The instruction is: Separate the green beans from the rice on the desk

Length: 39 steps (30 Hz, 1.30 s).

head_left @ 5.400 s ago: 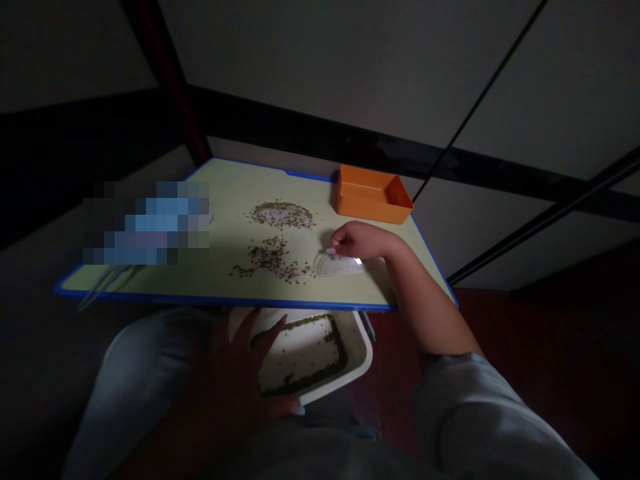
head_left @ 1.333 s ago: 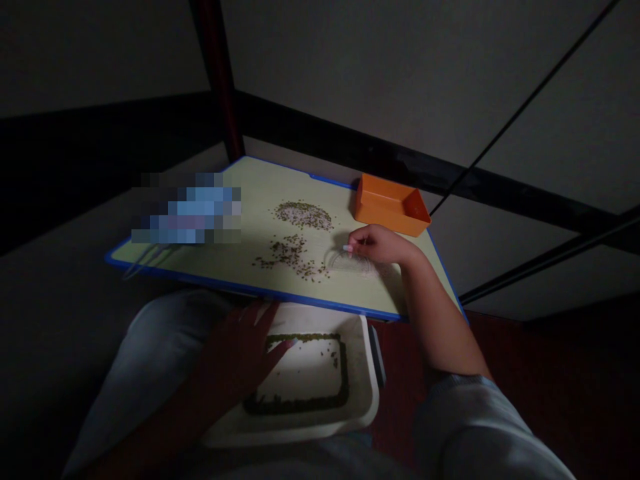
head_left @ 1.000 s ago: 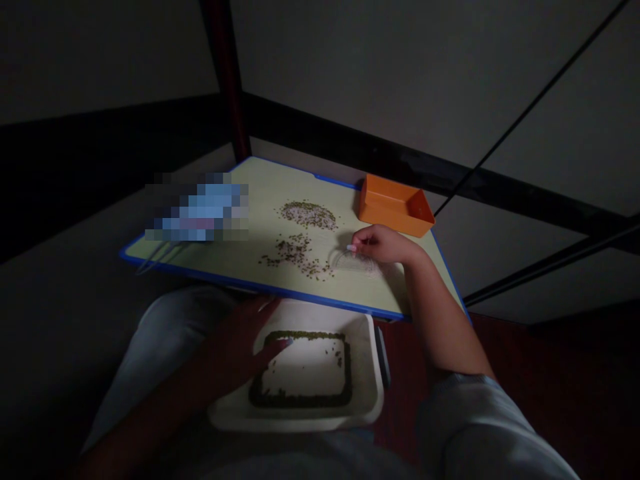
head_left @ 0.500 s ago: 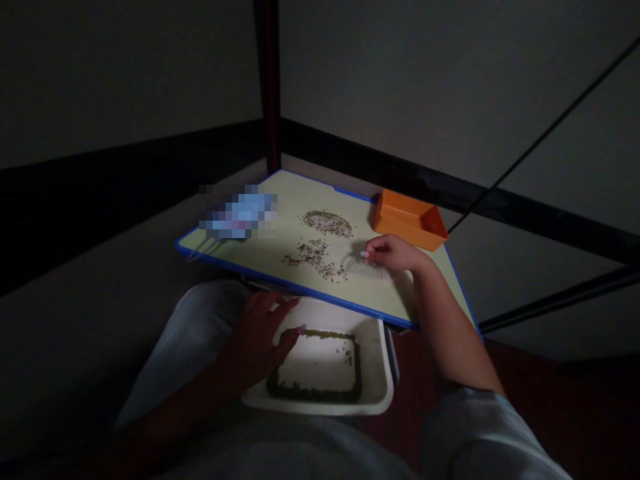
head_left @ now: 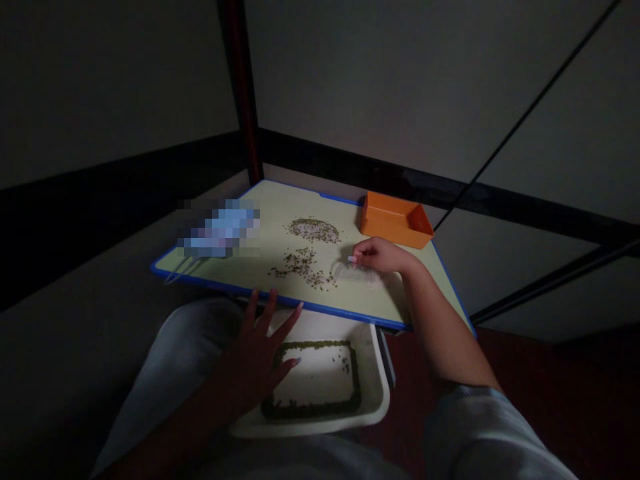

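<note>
My right hand (head_left: 373, 255) pinches a clear plastic protractor (head_left: 354, 273), its half-round edge standing against the pale yellow board (head_left: 260, 267). Left of the protractor lies a loose scatter of small seed-like grains (head_left: 303, 265). A denser oval patch of similar grains (head_left: 314, 230) is farther back. My left hand (head_left: 255, 353) is open, fingers spread, over the left side of a white tub (head_left: 379, 393). Its fingertips reach the board's blue front edge; whether they press on it I cannot tell. Greenish grains (head_left: 356, 380) line the tub's bottom edges.
An orange box (head_left: 395, 230) stands at the board's back right corner. On the left is a blurred-out blue item (head_left: 220, 230) with thin pale loops hanging over the edge. Walls meet behind the board, and a dark cord (head_left: 525, 120) slants down at the right.
My left hand has risen from the tub to the board's front edge, and its fingers have spread. My right hand still holds the protractor in much the same place. The view has shifted slightly.
</note>
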{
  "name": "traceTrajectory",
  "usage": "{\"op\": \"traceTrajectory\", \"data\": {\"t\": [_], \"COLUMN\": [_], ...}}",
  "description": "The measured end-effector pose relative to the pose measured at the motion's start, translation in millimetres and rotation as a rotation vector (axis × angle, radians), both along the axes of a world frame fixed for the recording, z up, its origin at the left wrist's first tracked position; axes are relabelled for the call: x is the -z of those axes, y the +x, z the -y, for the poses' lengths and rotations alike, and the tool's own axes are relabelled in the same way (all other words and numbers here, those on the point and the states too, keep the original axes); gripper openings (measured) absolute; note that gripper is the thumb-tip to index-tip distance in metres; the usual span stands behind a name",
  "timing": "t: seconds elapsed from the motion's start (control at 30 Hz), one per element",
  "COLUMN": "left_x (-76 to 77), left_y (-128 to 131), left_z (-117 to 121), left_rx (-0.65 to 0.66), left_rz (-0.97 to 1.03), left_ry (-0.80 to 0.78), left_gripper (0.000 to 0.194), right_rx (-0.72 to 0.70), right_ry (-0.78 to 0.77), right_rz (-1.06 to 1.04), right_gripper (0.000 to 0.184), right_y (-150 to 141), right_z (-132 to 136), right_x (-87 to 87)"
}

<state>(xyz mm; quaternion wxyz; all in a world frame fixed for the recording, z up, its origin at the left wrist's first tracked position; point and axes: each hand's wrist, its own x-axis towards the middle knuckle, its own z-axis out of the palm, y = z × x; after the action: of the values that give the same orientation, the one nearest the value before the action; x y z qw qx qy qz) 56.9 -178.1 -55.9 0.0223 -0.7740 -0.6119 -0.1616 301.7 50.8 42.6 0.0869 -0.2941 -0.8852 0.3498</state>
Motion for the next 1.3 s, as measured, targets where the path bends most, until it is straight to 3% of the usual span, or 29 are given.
{"op": "traceTrajectory", "data": {"t": [0.23,0.67,0.97,1.3], "left_x": [11.3,4.1,11.9,8.4], "left_y": [-3,3,0,2], "left_z": [-1,-2,-3,-3], "left_rx": [-0.074,-0.098,-0.122,-0.139], "left_rz": [-0.004,-0.006,-0.001,0.011], "left_ry": [0.099,0.03,0.052,0.02], "left_gripper": [0.078,0.068,0.081,0.08], "right_rx": [0.006,-0.016,-0.02,-0.048], "right_ry": [0.019,0.048,0.024,-0.02], "right_rz": [0.022,0.052,0.106,0.191], "right_gripper": [0.027,0.024,0.023,0.021], "right_y": [0,1,-2,-5], "right_z": [3,6,11,16], "right_x": [-5.5,-10.5,-12.9,-13.9]}}
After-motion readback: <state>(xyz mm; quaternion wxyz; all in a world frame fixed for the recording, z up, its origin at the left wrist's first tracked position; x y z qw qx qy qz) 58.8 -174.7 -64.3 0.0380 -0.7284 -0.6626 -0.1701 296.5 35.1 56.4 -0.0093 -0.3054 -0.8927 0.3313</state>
